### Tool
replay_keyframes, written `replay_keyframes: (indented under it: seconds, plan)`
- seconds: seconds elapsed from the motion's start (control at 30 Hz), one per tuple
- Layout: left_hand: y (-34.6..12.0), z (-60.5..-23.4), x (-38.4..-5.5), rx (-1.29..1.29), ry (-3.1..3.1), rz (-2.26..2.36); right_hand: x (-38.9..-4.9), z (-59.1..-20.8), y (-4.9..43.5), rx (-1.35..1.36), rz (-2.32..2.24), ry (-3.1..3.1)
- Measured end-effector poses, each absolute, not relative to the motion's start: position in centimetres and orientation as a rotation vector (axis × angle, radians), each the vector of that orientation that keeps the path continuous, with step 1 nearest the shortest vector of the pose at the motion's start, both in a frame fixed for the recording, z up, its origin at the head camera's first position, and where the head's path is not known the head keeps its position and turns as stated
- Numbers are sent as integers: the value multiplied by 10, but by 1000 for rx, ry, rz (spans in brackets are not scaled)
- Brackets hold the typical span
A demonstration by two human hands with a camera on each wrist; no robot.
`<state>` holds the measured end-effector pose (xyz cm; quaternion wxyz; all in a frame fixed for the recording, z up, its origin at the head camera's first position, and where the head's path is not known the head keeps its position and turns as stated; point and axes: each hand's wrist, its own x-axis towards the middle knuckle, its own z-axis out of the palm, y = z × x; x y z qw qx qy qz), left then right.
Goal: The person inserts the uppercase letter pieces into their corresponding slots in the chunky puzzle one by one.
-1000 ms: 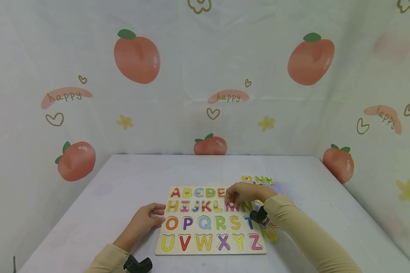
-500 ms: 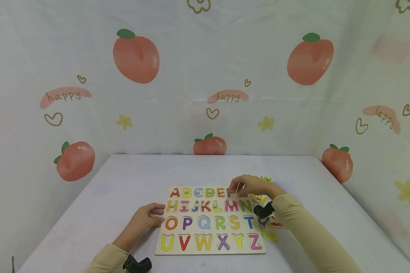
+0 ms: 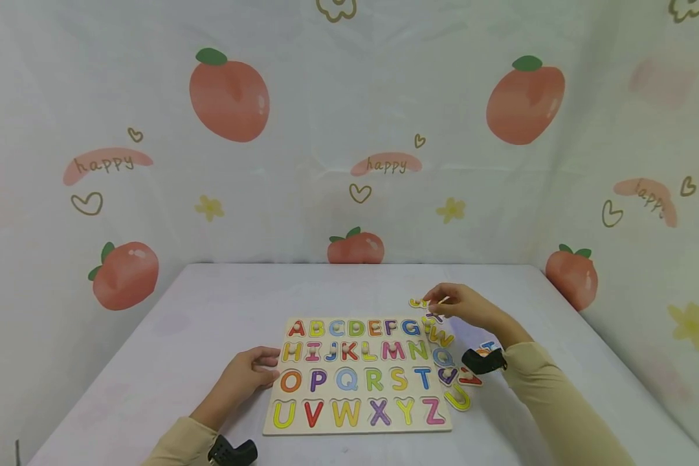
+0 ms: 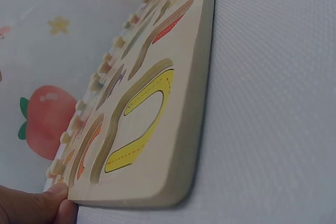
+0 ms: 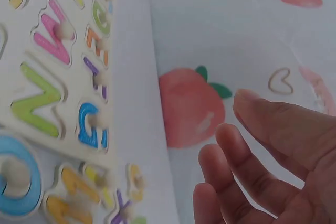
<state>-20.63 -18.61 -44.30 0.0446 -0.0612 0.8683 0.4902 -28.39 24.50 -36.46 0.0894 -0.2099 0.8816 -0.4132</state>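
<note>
A wooden alphabet board [image 3: 332, 391] with coloured letters lies on the table. Its A to M letters have knobs; the green N recess [image 5: 44, 98] shows none. My left hand [image 3: 241, 378] rests against the board's left edge, with the thumb [image 4: 52, 200] touching it in the left wrist view. Beyond the board's back right corner, my right hand [image 3: 463, 307] hovers over loose letter pieces, hiding some of them. In the right wrist view its fingertips [image 5: 231, 137] are loosely bent and apart, with nothing seen between them. A yellow piece [image 3: 416, 303] lies just left of them.
Loose letters line the board's right side: a yellow W [image 3: 441, 336], a blue Q [image 3: 443, 356], a purple piece [image 3: 447, 377], a red piece [image 3: 470, 380] and a yellow U [image 3: 459, 402]. A peach-printed cloth [image 3: 303, 213] hangs behind the white table [image 3: 227, 294].
My right hand has left the M and N spot on the board, passed over F and G, and moved right and back to the loose letters. The left hand stays put.
</note>
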Motion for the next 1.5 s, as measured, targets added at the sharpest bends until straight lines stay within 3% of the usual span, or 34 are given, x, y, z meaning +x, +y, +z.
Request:
replay_keyframes:
  seconds: [0.5,0.9,1.5]
  plan:
    - [-188,-442,-205,-199,2651,1484,-295,-403,291,-361,-1361,2780]
    - [-187,-443,-207,-212,2645,1482,-336,-416,274,-175,-1343,2720]
    - [-184,-441,-205,-213,2656,1482,-354,-430,267,22,-1235,2713]
